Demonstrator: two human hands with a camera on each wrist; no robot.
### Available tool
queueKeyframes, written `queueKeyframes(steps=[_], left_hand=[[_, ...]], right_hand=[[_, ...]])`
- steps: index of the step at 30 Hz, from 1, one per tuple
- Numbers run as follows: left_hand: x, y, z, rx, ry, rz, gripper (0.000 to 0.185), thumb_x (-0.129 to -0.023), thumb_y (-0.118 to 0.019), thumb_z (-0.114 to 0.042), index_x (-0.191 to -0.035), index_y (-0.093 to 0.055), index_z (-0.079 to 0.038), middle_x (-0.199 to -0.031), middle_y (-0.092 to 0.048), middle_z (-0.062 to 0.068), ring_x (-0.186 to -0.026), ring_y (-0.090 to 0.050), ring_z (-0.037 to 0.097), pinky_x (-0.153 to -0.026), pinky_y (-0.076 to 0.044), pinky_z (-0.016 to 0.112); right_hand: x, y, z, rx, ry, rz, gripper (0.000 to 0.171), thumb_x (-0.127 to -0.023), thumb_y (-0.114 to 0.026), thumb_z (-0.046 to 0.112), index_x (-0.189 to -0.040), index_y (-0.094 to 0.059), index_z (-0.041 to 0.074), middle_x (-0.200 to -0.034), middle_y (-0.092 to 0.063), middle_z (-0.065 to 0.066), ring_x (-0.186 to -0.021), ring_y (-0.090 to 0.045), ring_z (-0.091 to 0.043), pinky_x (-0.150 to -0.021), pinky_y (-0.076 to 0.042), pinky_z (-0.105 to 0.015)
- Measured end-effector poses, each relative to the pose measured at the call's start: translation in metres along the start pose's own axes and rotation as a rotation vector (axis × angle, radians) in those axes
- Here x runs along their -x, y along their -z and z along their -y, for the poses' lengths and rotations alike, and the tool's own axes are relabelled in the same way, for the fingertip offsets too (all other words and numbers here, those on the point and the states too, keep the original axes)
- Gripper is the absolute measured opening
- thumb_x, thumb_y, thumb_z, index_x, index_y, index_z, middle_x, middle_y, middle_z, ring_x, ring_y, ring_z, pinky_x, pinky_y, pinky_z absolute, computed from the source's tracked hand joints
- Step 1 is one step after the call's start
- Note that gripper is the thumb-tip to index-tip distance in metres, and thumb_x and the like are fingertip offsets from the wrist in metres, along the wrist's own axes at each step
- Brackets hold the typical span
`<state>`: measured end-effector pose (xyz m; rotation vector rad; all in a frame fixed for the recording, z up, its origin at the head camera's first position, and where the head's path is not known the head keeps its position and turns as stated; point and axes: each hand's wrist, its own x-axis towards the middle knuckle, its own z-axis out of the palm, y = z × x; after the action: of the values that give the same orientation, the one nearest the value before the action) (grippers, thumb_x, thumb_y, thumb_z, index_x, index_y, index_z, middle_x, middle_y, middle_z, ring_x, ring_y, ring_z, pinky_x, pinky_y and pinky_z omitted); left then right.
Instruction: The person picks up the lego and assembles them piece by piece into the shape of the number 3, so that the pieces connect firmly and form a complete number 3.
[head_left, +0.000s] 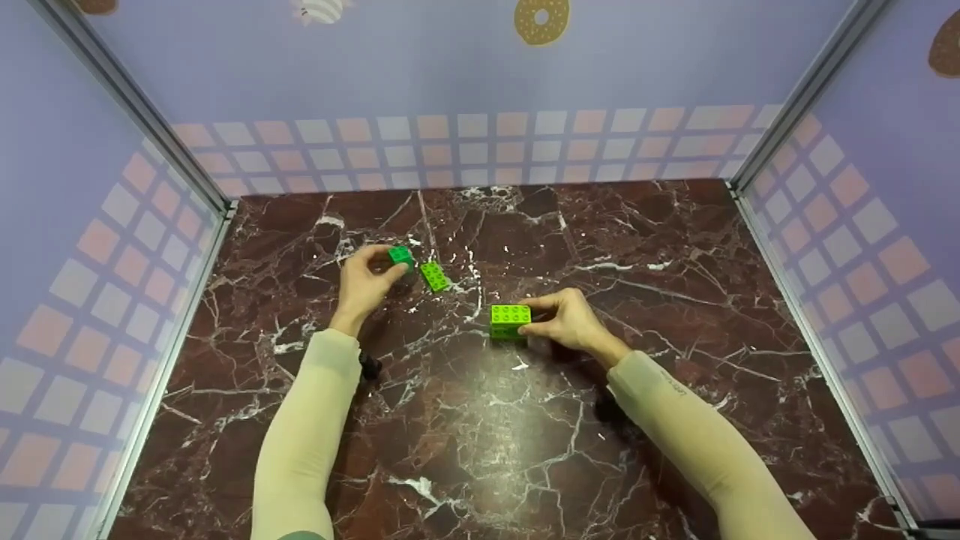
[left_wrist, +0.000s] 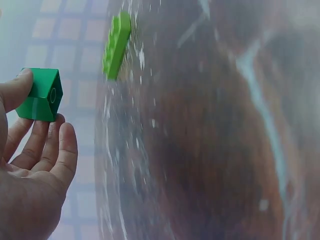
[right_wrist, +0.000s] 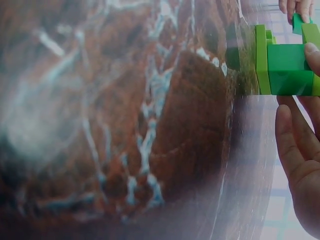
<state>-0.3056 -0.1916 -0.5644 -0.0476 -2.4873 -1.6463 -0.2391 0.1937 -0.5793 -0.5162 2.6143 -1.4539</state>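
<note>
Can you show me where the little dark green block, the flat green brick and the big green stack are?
small dark green block (head_left: pixel 401 256), head view, its top.
flat light green brick (head_left: pixel 435 276), head view, studded top.
light green brick stack (head_left: pixel 510 320), head view, front side.

Small dark-green block (head_left: pixel 401 256): cube-shaped, pinched between thumb and fingertips of the left hand (head_left: pixel 365 285), raised just off the marble top, far left of centre. Its hollow underside shows in the left wrist view.

Flat light-green plate (head_left: pixel 434 276): thin, studded, lies on the marble just right of the small block, angled.

Large light-green brick (head_left: pixel 510 320): studs up, sits on the marble near centre, gripped at its right end by the right hand (head_left: pixel 568 321).
</note>
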Motion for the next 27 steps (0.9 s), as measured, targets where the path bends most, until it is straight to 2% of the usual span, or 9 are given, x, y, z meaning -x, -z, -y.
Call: queueKeyframes(steps=[8,10,15,21,24,27], left_hand=[[0.011,-0.024,-0.026,0.096,-0.057,0.091,0.041,-0.095,-0.089,-0.005,-0.132,-0.076,0.004,-0.126,-0.080,0.028,-0.114,-0.078,0.036,-0.090,-0.062,0.013],[0.014,-0.029,-0.032,0.103,-0.066,0.115,0.040,-0.094,-0.089,-0.004,-0.132,-0.077,0.003,-0.127,-0.080,0.028,-0.114,-0.079,0.035,-0.092,-0.064,0.018],[0.020,-0.040,-0.043,0.126,-0.091,0.160,0.039,-0.094,-0.089,-0.002,-0.130,-0.078,0.003,-0.124,-0.082,0.025,-0.111,-0.080,0.033,-0.095,-0.069,0.040],[0.028,-0.047,-0.054,0.136,-0.122,0.192,0.038,-0.094,-0.089,-0.003,-0.130,-0.079,0.000,-0.123,-0.083,0.023,-0.111,-0.080,0.031,-0.093,-0.070,0.040],[0.031,-0.050,-0.058,0.129,-0.131,0.206,0.037,-0.094,-0.089,-0.006,-0.130,-0.079,-0.002,-0.123,-0.083,0.022,-0.114,-0.080,0.034,-0.098,-0.068,0.052],[0.034,-0.053,-0.062,0.129,-0.141,0.218,0.037,-0.095,-0.090,-0.008,-0.130,-0.079,-0.003,-0.123,-0.083,0.021,-0.116,-0.081,0.035,-0.101,-0.067,0.058]], right_hand=[[0.000,0.000,0.001,-0.013,0.003,-0.001,0.044,-0.084,-0.098,0.010,-0.125,-0.084,0.004,-0.120,-0.085,-0.020,-0.104,-0.086,-0.037,-0.097,-0.069,-0.045],[0.000,-0.001,0.001,-0.019,-0.005,0.000,0.045,-0.084,-0.098,0.010,-0.125,-0.084,0.003,-0.119,-0.085,-0.020,-0.104,-0.086,-0.037,-0.097,-0.069,-0.044],[-0.001,-0.002,-0.001,-0.026,-0.024,0.006,0.046,-0.083,-0.099,0.010,-0.125,-0.084,0.004,-0.119,-0.085,-0.020,-0.103,-0.086,-0.037,-0.096,-0.070,-0.044],[-0.001,-0.002,-0.001,-0.028,-0.012,0.006,0.045,-0.083,-0.098,0.010,-0.125,-0.084,0.003,-0.119,-0.085,-0.021,-0.103,-0.086,-0.037,-0.096,-0.070,-0.047],[0.000,-0.001,0.000,-0.018,-0.014,0.008,0.045,-0.083,-0.098,0.010,-0.126,-0.084,0.004,-0.119,-0.085,-0.019,-0.103,-0.086,-0.035,-0.095,-0.070,-0.042],[0.000,-0.001,0.000,-0.036,-0.012,0.007,0.044,-0.083,-0.098,0.008,-0.125,-0.084,0.004,-0.118,-0.085,-0.019,-0.102,-0.086,-0.035,-0.091,-0.070,-0.033]])
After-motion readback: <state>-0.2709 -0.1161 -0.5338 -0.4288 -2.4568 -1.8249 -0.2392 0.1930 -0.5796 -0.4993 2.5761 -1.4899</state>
